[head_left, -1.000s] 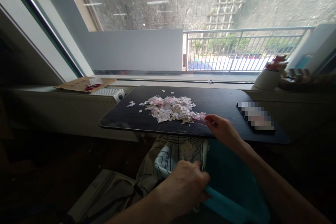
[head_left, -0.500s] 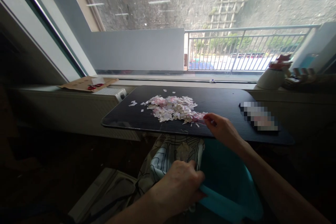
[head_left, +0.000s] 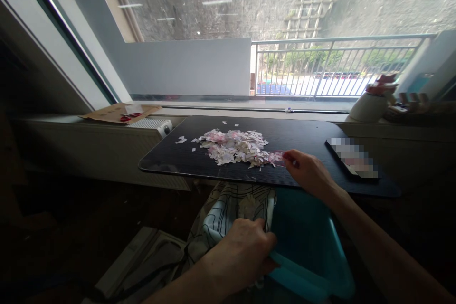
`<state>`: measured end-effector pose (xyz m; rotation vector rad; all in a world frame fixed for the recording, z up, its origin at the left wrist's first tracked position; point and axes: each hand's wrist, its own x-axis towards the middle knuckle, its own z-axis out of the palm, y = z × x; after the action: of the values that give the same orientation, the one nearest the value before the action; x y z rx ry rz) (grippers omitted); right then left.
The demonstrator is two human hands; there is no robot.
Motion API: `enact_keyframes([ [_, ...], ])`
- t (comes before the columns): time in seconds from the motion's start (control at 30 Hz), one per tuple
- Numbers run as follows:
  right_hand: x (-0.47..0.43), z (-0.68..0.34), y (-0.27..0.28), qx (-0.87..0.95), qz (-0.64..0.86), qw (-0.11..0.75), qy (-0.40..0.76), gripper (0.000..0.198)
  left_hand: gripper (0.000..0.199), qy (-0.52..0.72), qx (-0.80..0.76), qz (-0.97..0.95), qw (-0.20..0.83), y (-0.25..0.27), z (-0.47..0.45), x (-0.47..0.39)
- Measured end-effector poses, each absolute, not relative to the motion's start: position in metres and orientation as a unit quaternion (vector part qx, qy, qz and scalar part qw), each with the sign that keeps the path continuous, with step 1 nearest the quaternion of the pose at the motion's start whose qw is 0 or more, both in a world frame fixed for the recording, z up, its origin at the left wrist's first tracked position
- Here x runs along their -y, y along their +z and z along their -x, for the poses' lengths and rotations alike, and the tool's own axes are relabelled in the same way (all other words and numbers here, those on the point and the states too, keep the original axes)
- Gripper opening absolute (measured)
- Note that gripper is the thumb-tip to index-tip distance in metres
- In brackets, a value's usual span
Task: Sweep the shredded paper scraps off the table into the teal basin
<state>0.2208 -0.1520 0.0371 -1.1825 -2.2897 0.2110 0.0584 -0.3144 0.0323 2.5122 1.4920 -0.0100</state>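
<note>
On the dark tabletop lies a heap of small white and pink paper scraps. My right hand is at the heap's right end. Its fingertips pinch a thin, see-through pinkish piece, perhaps plastic, with scraps on or under it. Below the table's front edge, my left hand is closed where a pale cloth bag with dark lines meets the rim of a teal bin. Its fingers hide how much of each it grips. Some scraps show in the cloth's opening.
A phone-like flat object, blurred out, lies at the table's right. Brown paper and red-handled scissors rest on the left ledge, beside a white heater. A pale jar-like object stands at right. The window is behind.
My right hand has shifted slightly right, drawing the see-through piece and a few scraps a little from the heap. My left hand stays in place.
</note>
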Motion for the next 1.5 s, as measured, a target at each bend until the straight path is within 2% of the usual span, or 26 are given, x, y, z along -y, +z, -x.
enact_keyframes([
  [0.17,0.148,-0.21,0.034,0.863,0.404,0.282,0.115,0.023,0.018,-0.011,-0.513,-0.851,0.111,0.032,-0.057,0.313],
  [0.37,0.155,-0.219,0.046,0.87,0.42,0.239,0.097,0.023,0.019,-0.021,-0.513,-0.849,0.128,0.034,-0.057,0.313],
  [1.03,0.147,-0.24,0.037,0.848,0.45,0.263,0.09,0.023,0.015,-0.006,-0.518,-0.848,0.11,0.029,-0.05,0.316],
  [1.17,0.143,-0.243,0.036,0.835,0.479,0.265,0.06,0.023,0.016,-0.002,-0.521,-0.846,0.11,0.03,-0.049,0.316],
  [1.5,0.147,-0.252,0.038,0.838,0.465,0.26,0.117,0.022,0.016,0.002,-0.519,-0.847,0.115,0.027,-0.047,0.316],
])
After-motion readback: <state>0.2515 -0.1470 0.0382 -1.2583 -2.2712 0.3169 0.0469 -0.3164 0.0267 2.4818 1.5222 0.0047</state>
